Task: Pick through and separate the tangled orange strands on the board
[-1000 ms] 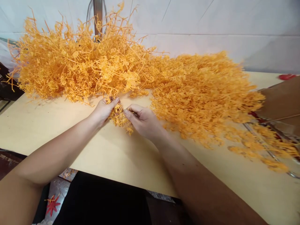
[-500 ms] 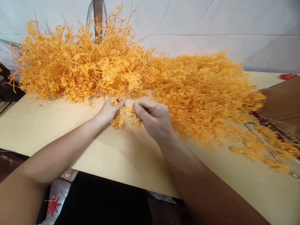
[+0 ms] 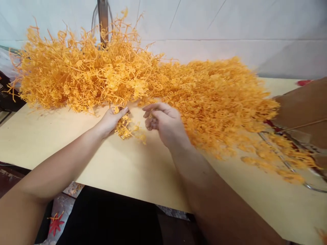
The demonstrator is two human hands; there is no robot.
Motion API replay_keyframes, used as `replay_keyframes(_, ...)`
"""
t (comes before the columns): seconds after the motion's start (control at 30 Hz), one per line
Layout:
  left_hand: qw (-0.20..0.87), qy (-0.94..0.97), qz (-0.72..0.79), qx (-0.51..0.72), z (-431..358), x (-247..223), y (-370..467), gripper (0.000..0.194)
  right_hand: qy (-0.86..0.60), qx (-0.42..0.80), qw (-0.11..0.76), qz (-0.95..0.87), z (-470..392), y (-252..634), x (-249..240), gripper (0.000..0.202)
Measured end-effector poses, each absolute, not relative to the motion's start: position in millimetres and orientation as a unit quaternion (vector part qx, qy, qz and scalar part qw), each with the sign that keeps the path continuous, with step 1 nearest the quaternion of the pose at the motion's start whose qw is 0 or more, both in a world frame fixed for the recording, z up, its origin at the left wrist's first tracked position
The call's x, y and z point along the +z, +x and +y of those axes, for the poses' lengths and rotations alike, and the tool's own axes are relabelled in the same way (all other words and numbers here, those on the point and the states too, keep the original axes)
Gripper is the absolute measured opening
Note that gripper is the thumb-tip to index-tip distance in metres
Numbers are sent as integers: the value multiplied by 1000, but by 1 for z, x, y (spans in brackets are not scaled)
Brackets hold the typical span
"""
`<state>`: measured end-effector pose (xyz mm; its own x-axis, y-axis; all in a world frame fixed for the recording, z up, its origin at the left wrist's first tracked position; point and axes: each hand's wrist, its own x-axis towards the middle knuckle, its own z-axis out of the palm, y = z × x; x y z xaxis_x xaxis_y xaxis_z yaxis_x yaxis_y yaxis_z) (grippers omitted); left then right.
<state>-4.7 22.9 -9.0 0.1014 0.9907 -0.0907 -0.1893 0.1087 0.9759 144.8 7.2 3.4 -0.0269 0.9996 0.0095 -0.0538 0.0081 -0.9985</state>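
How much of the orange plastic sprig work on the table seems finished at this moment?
A dense heap of small orange plastic pieces lies on the right and looks done. The left hand pinches one orange plastic sprig on the pale wooden table; the right hand, fingers curled, is beside it. A large tangled pile of branched orange sprigs at the left looks left to do.

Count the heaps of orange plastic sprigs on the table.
2: a loose, spiky heap at the back left and a denser heap to the right. They touch mid-table, so the split is approximate.
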Motion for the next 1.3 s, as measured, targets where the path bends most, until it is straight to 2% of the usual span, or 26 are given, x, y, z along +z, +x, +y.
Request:
replay_keyframes(0.07,592,456,442,496,24,-12,-5,18,-471,521,458,-545,5,136,-2,9)
replay_keyframes(0.2,588,486,416,495,25,-16,-3,15,-449,434,395,-674,1,127,-11,26)
replay_keyframes(0.3,581,499,418,489,24,-15,-1,12,-460,394,365,-707,3,122,-17,22)
replay_keyframes(0.47,563,472,456,502,24,-11,4,14,-456,330,360,-744,-3,121,-16,21)
replay_keyframes(0.67,521,407,501,558,36,-12,-2,21,-275,307,381,-828,-27,116,11,23)
replay_keyframes(0.8,548,419,479,542,35,-10,-7,17,-433,314,481,-695,-9,134,9,17)
replay_keyframes(0.93,567,432,455,533,31,-9,-8,19,-567,370,490,-550,17,158,-10,7)
replay_keyframes(1.0,570,433,449,535,31,-10,-8,20,-569,378,473,-556,19,159,-15,7)
replay_keyframes(1.07,574,433,443,536,32,-10,-8,20,-551,389,442,-592,15,153,-15,15)
replay_keyframes(1.2,569,437,444,536,34,-11,-8,18,-496,413,336,-686,0,139,-6,14)
replay_keyframes(1.3,560,429,454,544,34,-11,-8,17,-454,400,290,-741,-6,137,0,30)
